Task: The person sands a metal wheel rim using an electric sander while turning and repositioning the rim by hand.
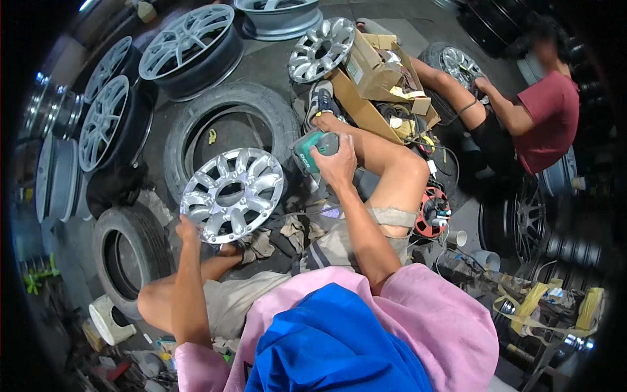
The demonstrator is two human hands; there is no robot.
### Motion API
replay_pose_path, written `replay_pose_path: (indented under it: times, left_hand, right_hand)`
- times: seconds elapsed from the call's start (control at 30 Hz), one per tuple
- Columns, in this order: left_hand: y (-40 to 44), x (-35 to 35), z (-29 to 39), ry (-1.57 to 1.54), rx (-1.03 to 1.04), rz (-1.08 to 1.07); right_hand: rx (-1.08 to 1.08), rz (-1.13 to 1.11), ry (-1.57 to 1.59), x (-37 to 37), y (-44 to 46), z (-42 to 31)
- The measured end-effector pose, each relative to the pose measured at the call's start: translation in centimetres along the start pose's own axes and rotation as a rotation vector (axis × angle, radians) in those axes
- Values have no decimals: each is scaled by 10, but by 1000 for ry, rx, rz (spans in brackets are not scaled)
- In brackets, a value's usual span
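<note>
My left hand (188, 230) is closed on the lower left edge of a silver multi-spoke wheel face (230, 204), which is tilted up in front of my legs. My right hand (336, 160) is wrapped around a green and black palm sander (305, 154) marked DCA. The sander is just right of the wheel face, apart from it. A bare tyre (179, 130) lies behind the wheel face, and a small yellow scrap (212, 136) shows inside its ring. Crumpled rags (287, 235) are bunched between my legs.
Several large grey wheels (189, 46) stand at upper left, and a smaller tyre (130, 251) is beside my left knee. Cardboard boxes (369, 72), a red cable reel (431, 212) and cords are on the right. A co-worker in a red shirt (547, 117) handles another wheel (460, 65).
</note>
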State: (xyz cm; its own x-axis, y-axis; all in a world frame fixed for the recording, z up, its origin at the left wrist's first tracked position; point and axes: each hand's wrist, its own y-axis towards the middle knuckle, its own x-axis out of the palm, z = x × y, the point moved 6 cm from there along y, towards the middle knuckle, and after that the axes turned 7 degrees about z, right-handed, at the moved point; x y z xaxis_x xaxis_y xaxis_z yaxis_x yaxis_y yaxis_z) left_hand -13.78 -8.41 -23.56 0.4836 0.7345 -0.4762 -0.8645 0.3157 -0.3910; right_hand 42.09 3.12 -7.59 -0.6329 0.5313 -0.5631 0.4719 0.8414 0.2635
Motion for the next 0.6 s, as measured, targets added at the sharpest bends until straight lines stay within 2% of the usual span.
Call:
replay_pose_path:
  times: [0.07, 0.13, 0.2, 0.23, 0.27, 0.33, 0.37, 0.4, 0.47, 0.5, 0.53, 0.57, 0.6]
  left_hand:
    - [9, 12, -14, 67, 45, -49]
    - [28, 28, -41, 70, 6, -165]
    - [13, 28, -29, 49, 15, -162]
    - [14, 22, -19, 255, 82, -195]
    - [15, 16, -11, 269, 83, -203]
    - [1, 8, 14, 642, 182, -361]
    - [22, 7, 19, 788, 130, -357]
    - [54, 8, 26, 798, 132, -351]
    - [92, 20, 40, 1396, 599, -514]
    - [45, 19, 80, 1275, 928, -410]
    - [30, 23, 100, 1239, 1000, -345]
    - [18, 33, 120, 1100, 1011, -413]
    - [11, 44, 133, 981, 1148, -448]
  right_hand:
    - [-5, 12, 29, 3, -2, 0]
    - [-4, 73, 51, -3, -4, 6]
    - [27, 48, 59, -8, -6, 5]
    - [34, 37, 44, -7, -6, 7]
    - [39, 21, 35, -5, -7, 9]
    - [26, 22, 50, -3, -8, 10]
    - [3, 20, 71, -2, -9, 11]
    - [13, 18, 77, -3, -8, 13]
    - [-29, 0, 103, -4, -7, 11]
    - [-38, 32, 132, -7, -7, 10]
    - [-59, 46, 145, -4, -5, 17]
    - [-69, 45, 152, -5, -3, 17]
    - [-92, 82, 138, -4, -1, 22]
